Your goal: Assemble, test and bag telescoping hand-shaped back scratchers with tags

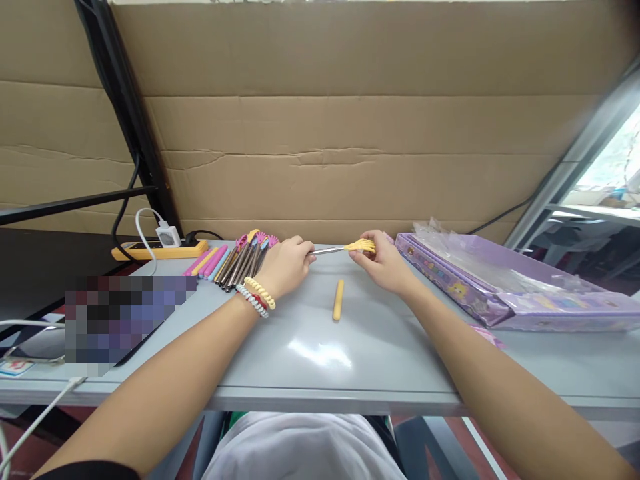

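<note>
My left hand [286, 267], with two beaded or braided bracelets at the wrist, pinches one end of a slim silver rod [330, 251] above the middle of the table. A yellow, ridged head [362, 246] forms the rod's other end, and the thumb and fingers of my right hand [384, 264] are closed around it. Below the hands a short yellow tube [339, 300] lies by itself on the table. Close to my left wrist is a bundle of dark metallic rods [239, 263] with pink, yellow and blue heads. Coloured tubes [206, 262] lie beside that bundle.
On the right stands a purple printed box [450, 287] with clear plastic wrap. A yellow power strip [165, 251] with a white charger sits at the back left. A pixelated device [125, 323] and white cables are nearer. Cardboard [320, 120] walls off the back.
</note>
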The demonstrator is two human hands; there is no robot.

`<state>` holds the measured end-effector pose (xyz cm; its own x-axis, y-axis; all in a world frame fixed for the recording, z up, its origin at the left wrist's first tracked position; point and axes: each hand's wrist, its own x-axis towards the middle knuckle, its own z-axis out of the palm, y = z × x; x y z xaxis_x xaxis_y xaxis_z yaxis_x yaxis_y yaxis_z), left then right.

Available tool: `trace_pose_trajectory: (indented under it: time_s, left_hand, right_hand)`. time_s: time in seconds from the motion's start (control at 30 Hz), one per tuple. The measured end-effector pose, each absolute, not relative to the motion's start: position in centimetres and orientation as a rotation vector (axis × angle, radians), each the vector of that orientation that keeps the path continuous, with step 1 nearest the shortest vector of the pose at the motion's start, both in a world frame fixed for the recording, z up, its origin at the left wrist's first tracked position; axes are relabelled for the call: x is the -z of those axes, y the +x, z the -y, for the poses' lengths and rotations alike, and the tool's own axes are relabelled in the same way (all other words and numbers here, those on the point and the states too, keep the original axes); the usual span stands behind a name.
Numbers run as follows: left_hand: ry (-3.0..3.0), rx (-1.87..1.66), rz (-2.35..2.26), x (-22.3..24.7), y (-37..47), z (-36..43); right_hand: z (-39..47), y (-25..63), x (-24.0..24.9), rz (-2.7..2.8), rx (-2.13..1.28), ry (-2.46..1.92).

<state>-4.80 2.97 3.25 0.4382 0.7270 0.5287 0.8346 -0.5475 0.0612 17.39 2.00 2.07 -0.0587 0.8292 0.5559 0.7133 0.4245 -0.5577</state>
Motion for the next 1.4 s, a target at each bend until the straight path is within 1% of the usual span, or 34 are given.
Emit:
trace_pose_trajectory:
  time_s: [0.3,0.5,0.67,0.8,0.9,1.0,1.17,1.4]
  left_hand:
    - [-2.504,0.752,1.288,-3.2,-4.7,-2.7]
    - [-2.593,0.744,1.229,-2.9,-4.5,-2.7]
    - [-2.397,0.737,1.495,-3.9,-5.1,-3.2]
    - [-2.132,0.593,1.920,-5.4,-7.4,-4.3]
    - [-1.981,0.533,2.089,-6.1,-9.3,-5.3]
    - [-1.908,0.477,2.186,-5.8,-10.9,-6.3]
    - [-1.964,0.371,2.269,-4.6,-12.2,-7.8]
    - [-2.015,0.353,2.283,-4.3,-12.4,-8.1]
  right_hand:
    - [-2.0,17.6,-2.1,1.857,0.005,-1.472]
    - [-1.9,17.2,-2.1,1.887,-0.044,-1.456]
    - [-1.7,17.0,-2.2,1.852,-0.125,-1.459]
    - [-1.6,17.1,-2.2,1.927,-0.149,-1.478]
    - [-1.7,17.2,-2.1,1.988,-0.217,-1.507]
    - [-1.7,17.2,-1.9,2.056,-0.272,-1.498]
    - [-1.6,17.1,-1.8,2.192,-0.320,-1.469]
    - [-1.7,17.2,-1.6,2.252,-0.349,-1.495]
